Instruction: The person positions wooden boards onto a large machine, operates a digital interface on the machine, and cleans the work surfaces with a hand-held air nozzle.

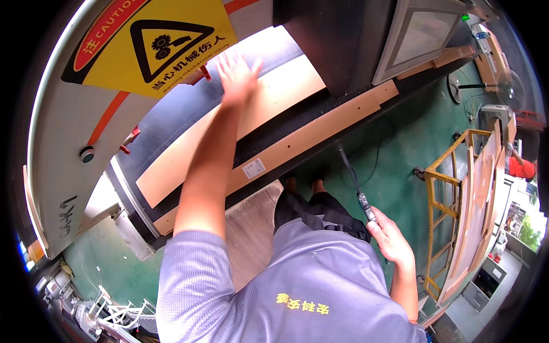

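Note:
My left hand [237, 77] reaches forward, fingers spread and slightly blurred, over the far side of a wide light-wood board [194, 148]. Whether it touches the board I cannot tell. That board lies on the black bed [166, 128] of a machine. Closer to me, a narrow wood strip [297, 142] with a white label [253, 168] lies along the bed's front edge. Down at my right side, my right hand [390, 233] is closed round a slim grey metal tool [366, 207]. A dark rod or hose runs from it toward the machine's edge.
A grey machine housing with a yellow warning sign [154, 46] rises at the left. A framed panel [420, 37] stands at the upper right. A yellow trolley [443, 177] carries upright boards on the right. A fan [506, 86] and a person in red [520, 167] are farther off.

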Available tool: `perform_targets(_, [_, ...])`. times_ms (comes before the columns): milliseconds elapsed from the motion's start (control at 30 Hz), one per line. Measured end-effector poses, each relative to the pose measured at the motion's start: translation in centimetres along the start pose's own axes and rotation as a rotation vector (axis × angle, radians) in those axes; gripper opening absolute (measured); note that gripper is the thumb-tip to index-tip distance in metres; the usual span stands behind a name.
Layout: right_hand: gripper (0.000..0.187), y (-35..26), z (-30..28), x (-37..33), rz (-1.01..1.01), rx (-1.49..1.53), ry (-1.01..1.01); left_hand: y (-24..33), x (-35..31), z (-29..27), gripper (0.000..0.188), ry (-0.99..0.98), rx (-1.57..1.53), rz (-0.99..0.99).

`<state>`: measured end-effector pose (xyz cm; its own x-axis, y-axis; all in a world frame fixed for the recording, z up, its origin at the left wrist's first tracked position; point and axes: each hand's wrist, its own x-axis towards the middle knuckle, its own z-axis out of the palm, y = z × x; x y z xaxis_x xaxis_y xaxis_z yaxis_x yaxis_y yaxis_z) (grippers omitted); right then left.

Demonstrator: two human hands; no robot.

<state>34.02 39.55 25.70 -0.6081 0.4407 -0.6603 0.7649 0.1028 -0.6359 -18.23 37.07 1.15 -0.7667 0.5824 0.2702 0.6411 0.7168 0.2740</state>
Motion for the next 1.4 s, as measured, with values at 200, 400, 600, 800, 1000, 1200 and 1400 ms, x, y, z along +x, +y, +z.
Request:
perform_targets(200, [0.041,-3.4,-1.2,-3.6,0.253,0.054,0.123,-1.8,5.4,0.9,0.089,-0.322,0.168,-0.298])
perform_targets(400, [0.042,-1.4,-1.7,-4.0,0.351,-0.132,0.383,-0.7,4.4,-0.5,0.077,-0.286,0.271,-0.097])
perform_targets(600, [0.042,-3.5,-2.7,-4.0,0.217,0.247,0.107,-4.5,3.8,1.6,0.069,-0.069,-0.035,0.079])
perform_targets(800, [0.045,-4.8,-3.4,-1.4,0.072,0.235,-0.108,-3.9,1.0,-2.2,0.064,-0.064,-0.192,0.18])
perform_targets(1000, [0.044,-6.4,-3.3,3.0,-0.16,-0.041,0.065,-2.7,-0.7,-7.1,0.057,-0.193,-0.24,0.228])
perform_targets(1200, [0.044,-3.3,-11.1,4.7,0.044,-0.041,0.361,-4.5,-7.6,-10.4,0.063,-0.175,-0.156,0.29])
perform_targets(1400, [0.037,4.7,-14.5,0.0,0.085,0.678,0.188,-5.0,-19.3,-12.8,0.058,-0.163,-0.44,0.145])
